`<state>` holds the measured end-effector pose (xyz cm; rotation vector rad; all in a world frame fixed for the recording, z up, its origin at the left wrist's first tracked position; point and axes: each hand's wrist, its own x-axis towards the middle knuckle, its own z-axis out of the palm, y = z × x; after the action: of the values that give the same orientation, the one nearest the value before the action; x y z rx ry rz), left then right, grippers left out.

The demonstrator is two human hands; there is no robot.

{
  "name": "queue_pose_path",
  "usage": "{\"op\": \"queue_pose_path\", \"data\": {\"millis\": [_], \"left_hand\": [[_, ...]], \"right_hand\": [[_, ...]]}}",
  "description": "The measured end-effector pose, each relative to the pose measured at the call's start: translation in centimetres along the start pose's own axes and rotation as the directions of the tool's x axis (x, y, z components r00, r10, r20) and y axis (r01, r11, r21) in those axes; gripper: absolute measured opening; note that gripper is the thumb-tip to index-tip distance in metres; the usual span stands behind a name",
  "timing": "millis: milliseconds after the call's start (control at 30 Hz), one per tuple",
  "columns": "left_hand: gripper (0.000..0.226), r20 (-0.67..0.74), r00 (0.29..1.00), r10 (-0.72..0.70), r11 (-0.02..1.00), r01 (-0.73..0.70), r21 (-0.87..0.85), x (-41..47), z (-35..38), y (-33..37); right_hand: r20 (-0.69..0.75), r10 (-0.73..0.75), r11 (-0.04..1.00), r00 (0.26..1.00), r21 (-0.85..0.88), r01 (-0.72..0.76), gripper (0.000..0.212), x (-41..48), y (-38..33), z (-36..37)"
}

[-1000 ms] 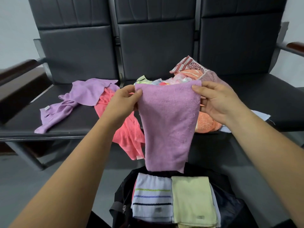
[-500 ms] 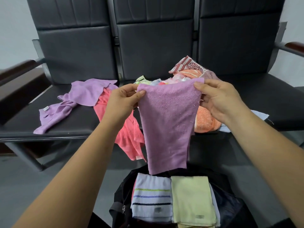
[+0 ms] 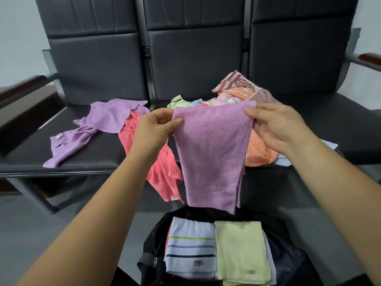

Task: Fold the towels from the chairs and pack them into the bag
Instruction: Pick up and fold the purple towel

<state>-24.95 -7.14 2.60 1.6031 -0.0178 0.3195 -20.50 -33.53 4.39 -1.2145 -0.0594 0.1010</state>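
The left hand [image 3: 156, 129] and the right hand [image 3: 276, 129] each pinch a top corner of a purple towel [image 3: 212, 153]. The towel hangs down in the air, just above the open black bag [image 3: 149, 247]. In the bag a folded striped towel [image 3: 191, 244] and a folded yellow towel [image 3: 241, 252] lie side by side. A pink towel [image 3: 165, 176] and an orange towel [image 3: 257, 151] lie on the chairs [image 3: 92, 159] behind.

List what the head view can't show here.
Head view only:
Towel pile: front hidden by the purple towel; count unclear.
Bag: cut off by the bottom edge; contents under the striped towel and yellow-green towel hidden.
Right hand: grip behind the purple towel hidden.
Folded towels' labels: too blurred to read.
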Motion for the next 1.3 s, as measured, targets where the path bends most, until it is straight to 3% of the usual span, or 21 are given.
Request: {"op": "queue_pose_path", "data": {"millis": [133, 233, 333, 400, 600, 767, 833, 933, 1000, 1067, 1133, 1200, 1300], "left_hand": [[0.008, -0.049, 0.999, 0.011, 1.0, -0.01, 0.007, -0.2, 0.3, 0.0], [0.006, -0.048, 0.999, 0.021, 1.0, -0.021, 0.011, -0.2, 0.5, 0.1], [0.008, -0.058, 0.998, 0.019, 0.999, -0.021, -0.031, -0.1, 0.6, 0.0], [0.01, -0.076, 0.997, 0.013, 0.998, -0.018, -0.064, 0.0, 0.5, -0.2], [0.008, -0.128, 0.989, 0.075, 0.996, -0.081, -0.044, -0.2, 0.4, 0.1], [0.007, -0.026, 0.993, 0.116, 0.993, -0.116, -0.024, -0.8, 0.6, 0.7], [0.008, 0.033, 0.988, 0.151, 0.988, -0.151, 0.026, -1.0, 1.1, 0.9], [0.012, 0.184, 0.962, 0.203, 0.971, -0.221, 0.086, -1.6, 2.2, 1.1], [0.013, 0.256, 0.944, 0.21, 0.967, -0.24, 0.089, -1.9, 2.7, 1.0], [0.013, 0.265, 0.942, 0.205, 0.972, -0.228, 0.06, -2.0, 2.9, 0.8], [0.027, 0.223, 0.964, 0.141, 0.99, -0.139, -0.026, -1.9, 2.8, 0.6], [0.044, 0.242, 0.97, -0.02, 0.997, 0.037, -0.065, -1.9, 2.5, 0.6], [0.038, 0.465, 0.851, -0.244, 0.967, 0.178, 0.182, -2.4, 2.1, -0.1]], "right_hand": [[-0.031, -0.016, 0.99, 0.999, -0.143, 0.011, 0.009, 0.1, 0.1, -0.3], [-0.038, 0.038, 0.999, 0.999, 0.017, -0.037, 0.018, 0.0, 0.2, -0.1], [0.05, 0.061, 0.982, 0.997, 0.175, -0.069, 0.017, -0.3, -0.2, 0.1], [0.09, 0.054, 0.987, 0.994, 0.148, -0.067, 0.016, -0.3, -0.2, 0.2], [-0.049, -0.043, 0.998, 0.998, -0.038, 0.041, 0.007, 0.0, 0.3, 0.0], [0.001, -0.189, 0.978, 0.982, -0.086, 0.189, 0.014, -0.5, 0.5, 0.5], [0.14, -0.237, 0.948, 0.961, -0.184, 0.26, 0.023, -1.0, 0.4, 1.1], [0.451, -0.123, 0.891, 0.884, -0.341, 0.298, 0.065, -2.3, 1.0, 2.3], [0.483, -0.073, 0.854, 0.872, -0.421, 0.305, 0.08, -2.6, 2.2, 3.1], [0.42, -0.12, 0.855, 0.899, -0.417, 0.309, 0.077, -2.4, 3.1, 3.5], [0.32, -0.156, 0.913, 0.935, -0.314, 0.26, 0.068, -2.3, 3.0, 3.7], [0.239, -0.165, 0.972, 0.957, -0.127, 0.199, 0.064, -2.0, 2.2, 3.6], [0.134, -0.162, 0.987, 0.978, 0.039, 0.158, 0.053, -1.6, 1.0, 2.9]]}}
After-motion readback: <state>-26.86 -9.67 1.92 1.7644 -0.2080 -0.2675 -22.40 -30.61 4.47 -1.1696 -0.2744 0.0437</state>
